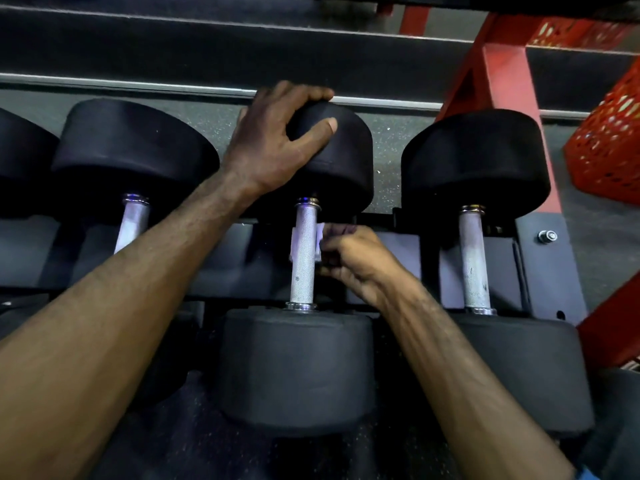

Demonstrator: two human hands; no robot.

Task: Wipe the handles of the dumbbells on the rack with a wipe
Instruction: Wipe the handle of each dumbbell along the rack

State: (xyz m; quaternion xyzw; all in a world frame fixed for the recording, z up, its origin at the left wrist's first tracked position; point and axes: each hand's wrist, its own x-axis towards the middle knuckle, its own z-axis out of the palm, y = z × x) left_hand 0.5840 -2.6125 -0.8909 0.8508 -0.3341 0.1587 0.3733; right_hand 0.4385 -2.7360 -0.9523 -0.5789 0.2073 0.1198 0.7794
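Observation:
Three black dumbbells lie side by side on the rack, with part of another at the far left. The middle dumbbell has a knurled silver handle point(303, 254). A white wipe point(296, 242) is wrapped behind and around this handle, showing on both sides of it. My right hand point(349, 261) pinches the wipe at the handle's right side. My left hand point(277, 140) grips the far head point(343, 164) of the middle dumbbell, fingers curled over its top edge. The left dumbbell's handle point(133, 221) and the right dumbbell's handle point(472, 258) are bare.
A red rack upright point(498, 67) rises at the right, with a red perforated crate point(609, 143) beside it. A dark upper shelf rail point(173, 50) runs across the top. A bolt point(546, 236) sits on the grey rack bracket at the right.

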